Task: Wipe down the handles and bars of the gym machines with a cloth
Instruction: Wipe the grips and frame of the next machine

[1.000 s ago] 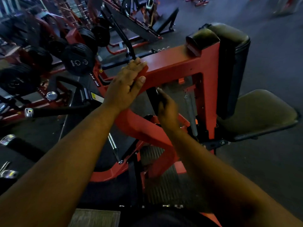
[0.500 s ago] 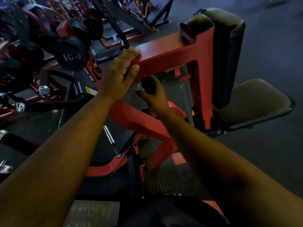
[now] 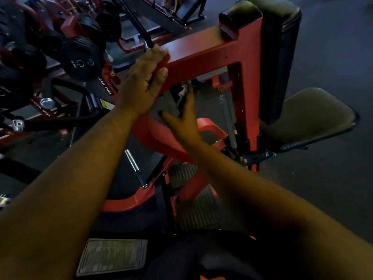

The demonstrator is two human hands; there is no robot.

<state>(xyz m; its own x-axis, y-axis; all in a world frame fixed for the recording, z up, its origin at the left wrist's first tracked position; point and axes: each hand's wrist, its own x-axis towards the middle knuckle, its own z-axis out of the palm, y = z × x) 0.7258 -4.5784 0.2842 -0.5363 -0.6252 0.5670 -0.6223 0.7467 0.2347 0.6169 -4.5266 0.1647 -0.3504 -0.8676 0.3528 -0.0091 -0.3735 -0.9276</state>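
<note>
The person leans over the red steel frame of the seated gym machine [image 3: 203, 55], both bare arms stretched out. The left hand [image 3: 144, 81] lies on the near end of the frame's top bar, fingers straight and close together over the top edge, thumb pressed along the side face: it is bracing rather than gripping.

The right hand [image 3: 184, 118] reaches under that bar, into the opening of the frame. Its fingers are spread loosely, and the fingertips seem to nip a small pale crumpled cloth [image 3: 182, 91] against a dark handle just below the bar. The hold is blurred and dim, so I cannot tell for certain whether it pinches or only pushes.

I judge the cloth light, soft and limp. It will bunch and slip unless wadded in the palm and wrapped round the handle. The frame is stiff, heavy and fixed, and will not shift under pressure. The black padded backrest [image 3: 282, 57] and the olive padded seat [image 3: 308, 116] at the frame's far side would give a little.

Counted: one cloth, two hands, one backrest, one seat. Several black weight plates [image 3: 80, 59] hang on racks beyond the left edge of the machine, too overlapped and dim to count exactly.
</note>
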